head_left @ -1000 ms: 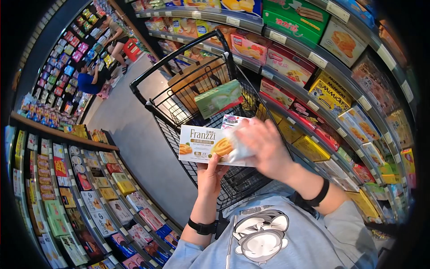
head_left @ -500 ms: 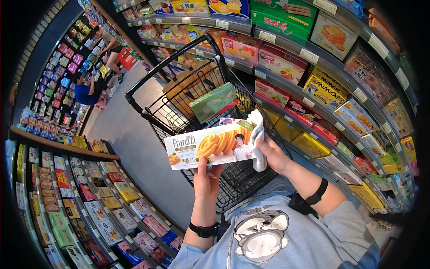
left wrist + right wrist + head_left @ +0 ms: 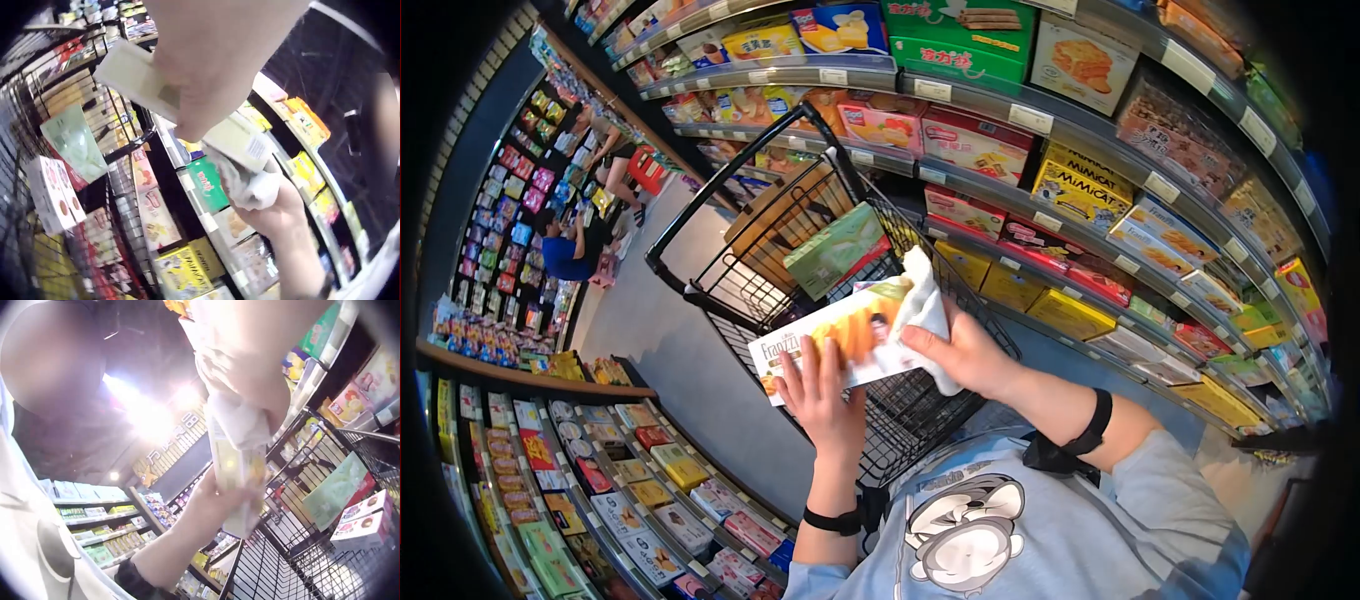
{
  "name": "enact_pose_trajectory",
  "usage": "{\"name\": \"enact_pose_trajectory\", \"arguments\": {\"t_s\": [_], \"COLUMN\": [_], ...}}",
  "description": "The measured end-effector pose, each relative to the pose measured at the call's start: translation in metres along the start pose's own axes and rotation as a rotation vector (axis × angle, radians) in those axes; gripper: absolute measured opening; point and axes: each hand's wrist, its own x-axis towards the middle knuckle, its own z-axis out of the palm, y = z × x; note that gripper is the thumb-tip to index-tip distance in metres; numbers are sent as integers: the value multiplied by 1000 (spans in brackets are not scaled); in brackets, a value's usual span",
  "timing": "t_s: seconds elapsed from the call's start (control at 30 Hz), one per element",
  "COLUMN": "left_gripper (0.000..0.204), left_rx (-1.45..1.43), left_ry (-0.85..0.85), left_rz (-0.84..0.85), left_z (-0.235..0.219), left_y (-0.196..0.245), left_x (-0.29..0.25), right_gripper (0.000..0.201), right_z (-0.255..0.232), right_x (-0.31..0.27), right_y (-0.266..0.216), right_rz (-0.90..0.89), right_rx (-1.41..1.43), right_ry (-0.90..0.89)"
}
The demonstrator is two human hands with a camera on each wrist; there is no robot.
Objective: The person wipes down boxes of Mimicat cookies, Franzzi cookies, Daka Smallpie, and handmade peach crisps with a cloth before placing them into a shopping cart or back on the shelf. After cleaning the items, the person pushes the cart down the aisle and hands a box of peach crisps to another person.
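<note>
A long white Franzzi cookie box [image 3: 855, 330] is held up over a shopping cart, tilted with its right end higher. My left hand [image 3: 825, 400] holds its left part, fingers spread across the printed front. At the other end my right hand [image 3: 960, 350] grips a bunched white cloth [image 3: 925, 310] against the box, thumb in front. The left wrist view shows the plain, barcoded side of the box [image 3: 240, 140] and the cloth [image 3: 253, 187] wrapping its end. The right wrist view has the left hand [image 3: 219, 494] wrapped around the box, slightly blurred.
The black wire cart's handle [image 3: 730, 177] stands ahead. Inside are a green box [image 3: 835, 255], a brown paper bag [image 3: 760, 230] and a white-and-pink box [image 3: 56, 194]. Stocked shelves [image 3: 990, 100] curve along the right, with another shelf [image 3: 600, 480] at lower left. Two people sit farther down the aisle.
The right hand has gone from wiping across the box's front to gripping the cloth at its right end. The left hand's fingers have come over the front. The view has turned rightward.
</note>
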Motion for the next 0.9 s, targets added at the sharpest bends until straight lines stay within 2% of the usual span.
{"name": "enact_pose_trajectory", "arguments": {"t_s": [0.03, 0.07, 0.1, 0.13, 0.2, 0.27, 0.33, 0.37, 0.4, 0.47, 0.57, 0.6, 0.67, 0.7, 0.77, 0.8, 0.87, 0.9], "left_gripper": [83, 81, 76, 76, 76, 75, 73, 70, 68, 64, 65, 67, 69, 70, 73, 73, 73, 74], "left_rx": [-275, -549, -916, -1123, -1643, -1992, -2116, -2195, -2272, -2243, -2219, -2255, -2275, -2313, -2358, -2347, -2345, -2377], "left_ry": [77, 150, 79, -33, -119, -208, -219, -211, -201, -139, -102, -69, -10, 13, 36, 53, 47, 35], "left_rz": [-27, -56, -220, -249, -422, -689, -740, -710, -682, -662, -718, -735, -757, -780, -789, -788, -808, -806], "left_z": [8, 15, 21, 36, 32, 18, 19, 14, 8, 10, 16, 16, 12, 11, 8, 6, 2, 1], "left_y": [-5, -6, 0, -1, 15, 20, 11, 7, 3, -9, -30, -34, -40, -42, -44, -44, -40, -39], "left_x": [3, 4, 2, -9, -12, -9, -7, -3, 0, 1, -7, -9, -15, -16, -18, -18, -19, -20], "right_gripper": [41, 42, 45, 48, 59, 65, 68, 71, 72, 74, 73, 70, 67, 67, 62, 62, 60, 59], "right_z": [4, 6, 14, 21, 25, 23, 16, 12, 8, -2, -15, -18, -29, -34, -38, -36, -38, -41], "right_x": [-3, -6, -6, -8, -5, -6, -6, -7, -11, -13, -20, -22, -25, -26, -28, -28, -32, -29], "right_y": [-4, -27, -20, -14, -16, -10, -1, 3, -1, 19, 47, 51, 69, 79, 100, 105, 113, 116], "right_rz": [34, 176, -28, -231, -476, -532, -546, -552, -506, -475, -350, -261, 64, 50, 180, 169, 82, 8], "right_rx": [75, 43, -25, -95, -394, -886, -875, -869, -977, -991, -902, -833, -718, -706, -844, -838, -1160, -1126], "right_ry": [10, -53, -23, 8, -60, -91, -129, -162, -198, -255, -202, -181, -269, -289, -409, -423, -421, -411]}}
